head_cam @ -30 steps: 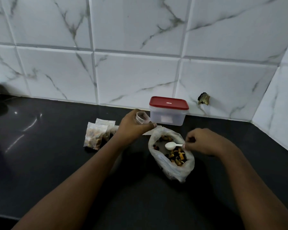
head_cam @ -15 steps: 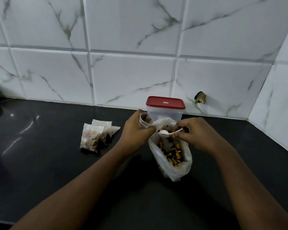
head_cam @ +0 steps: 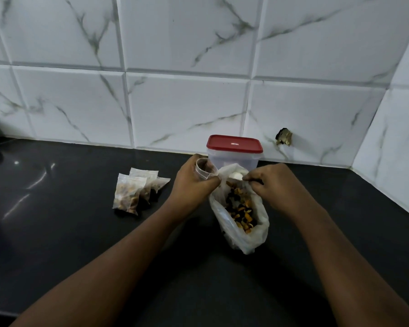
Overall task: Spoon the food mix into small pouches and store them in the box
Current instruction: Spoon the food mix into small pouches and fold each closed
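Blocking box [head_cam: 234, 158] front — food bag [head_cam: 260, 228] (filled pouches [head_cam: 131, 192] left).

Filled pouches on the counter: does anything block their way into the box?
Yes. The red lid sits on the box, closing its top. The filled pouches lie left of it, with the left hand between.

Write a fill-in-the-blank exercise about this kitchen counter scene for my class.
The box has a ___ lid.
The right hand holds a spoon coloured ___.
The left hand holds a small pouch with its mouth ___.
The filled pouches lie to the ___ of both hands.
Missing words: red, white, open, left.
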Tool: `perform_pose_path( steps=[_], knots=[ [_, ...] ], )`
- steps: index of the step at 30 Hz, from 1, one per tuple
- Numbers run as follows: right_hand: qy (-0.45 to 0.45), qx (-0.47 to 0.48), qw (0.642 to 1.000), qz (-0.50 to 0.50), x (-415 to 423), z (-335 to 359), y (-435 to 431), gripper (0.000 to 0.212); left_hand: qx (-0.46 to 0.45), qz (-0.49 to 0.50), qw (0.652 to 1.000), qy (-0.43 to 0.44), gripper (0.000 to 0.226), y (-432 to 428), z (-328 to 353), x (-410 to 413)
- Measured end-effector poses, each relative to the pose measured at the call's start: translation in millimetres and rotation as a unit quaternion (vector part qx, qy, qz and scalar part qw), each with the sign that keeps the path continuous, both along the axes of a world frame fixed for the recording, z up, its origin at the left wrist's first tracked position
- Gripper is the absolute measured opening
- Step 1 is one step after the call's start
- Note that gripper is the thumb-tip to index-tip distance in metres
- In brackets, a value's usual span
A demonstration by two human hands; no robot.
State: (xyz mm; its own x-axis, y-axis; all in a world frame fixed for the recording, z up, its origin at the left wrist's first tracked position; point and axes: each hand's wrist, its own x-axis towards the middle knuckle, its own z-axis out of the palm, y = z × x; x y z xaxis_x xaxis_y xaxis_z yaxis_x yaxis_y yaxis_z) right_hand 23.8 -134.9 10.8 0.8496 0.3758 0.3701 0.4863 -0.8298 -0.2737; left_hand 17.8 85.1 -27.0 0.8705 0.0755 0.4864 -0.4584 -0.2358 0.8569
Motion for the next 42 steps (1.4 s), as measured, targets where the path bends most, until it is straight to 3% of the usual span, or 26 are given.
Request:
perform_pose_path(
  steps=[4,14,19,22,27,31,37,42],
  knots=[
    [0.030,-0.042,0.999,-0.009,2,-5,1,0.026,-0.001,0.000,1.000,0.003,0.022,-1,-2,1],
    [0.078,0.008,0.997,0.006,1,-8,0,0.023,0.020,0.017,1.000,0.010,0.023,-1,-8,3],
    [0.033,0.016,0.999,-0.021,9,-15,1,0.025,0.033,0.018,0.999,0.025,0.024,-1,-9,4],
    [0.009,0.023,0.999,-0.025,11,-17,4,0.025,0.071,0.039,0.996,0.034,0.024,-1,-10,0],
    [0.083,-0.001,0.997,-0.011,4,-9,4,0.022,0.181,0.044,0.980,0.071,0.030,-3,1,-7],
    [0.103,0.006,0.995,-0.008,-1,-4,2,0.020,0.182,0.034,0.982,0.049,0.031,-4,-10,-15],
    [0.167,0.137,0.976,-0.031,3,-10,5,0.017,0.168,0.015,0.983,0.074,0.033,7,-23,-15],
    [0.329,0.344,0.874,-0.102,13,-24,6,0.010,0.158,0.002,0.985,0.071,0.033,6,-25,-15]
  ],
)
